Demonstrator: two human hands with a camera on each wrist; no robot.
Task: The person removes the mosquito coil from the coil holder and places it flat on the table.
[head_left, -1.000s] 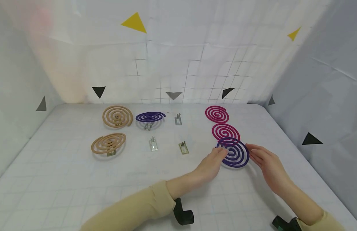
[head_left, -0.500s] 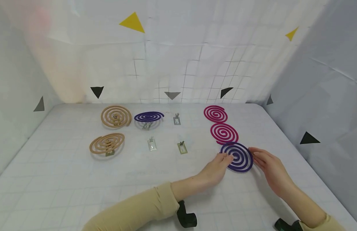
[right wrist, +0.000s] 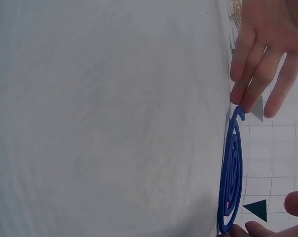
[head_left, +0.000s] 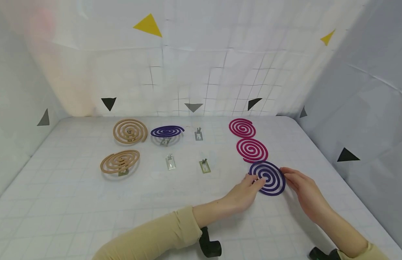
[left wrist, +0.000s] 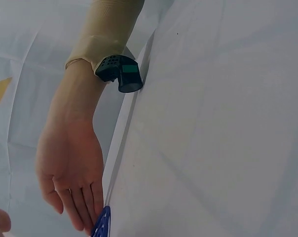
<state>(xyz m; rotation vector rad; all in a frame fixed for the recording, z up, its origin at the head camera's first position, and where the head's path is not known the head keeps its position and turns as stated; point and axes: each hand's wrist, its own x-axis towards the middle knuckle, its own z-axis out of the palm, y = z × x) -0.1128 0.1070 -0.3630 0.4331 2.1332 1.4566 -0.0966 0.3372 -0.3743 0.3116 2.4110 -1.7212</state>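
A dark blue mosquito coil (head_left: 272, 194) lies flat or nearly flat at the table surface, between my two hands. My left hand (head_left: 243, 195) touches its left edge with extended fingertips, the thumb raised apart from it; the right wrist view shows these fingers at the coil's (right wrist: 223, 187) hooked outer end. At the opposite edge, the fingertips of my right hand (head_left: 303, 187) touch the rim. Its fingers look straight in the left wrist view. Just beyond lies a magenta coil (head_left: 251, 150), edge close to the blue one, and behind that another magenta coil (head_left: 242, 128).
Two tan coils (head_left: 103, 168) sit on metal stands at the left, with another blue coil (head_left: 167, 131) on a stand beside them. Several bare stands (head_left: 205, 166) are spread across the middle. White sheeted walls (head_left: 376, 108) surround the table's (head_left: 155, 202) back and sides.
Both hands have moved the blue coil nearer and slightly to the right, from overlapping the magenta coil to beside its near edge. The last half second shows only a small shift.
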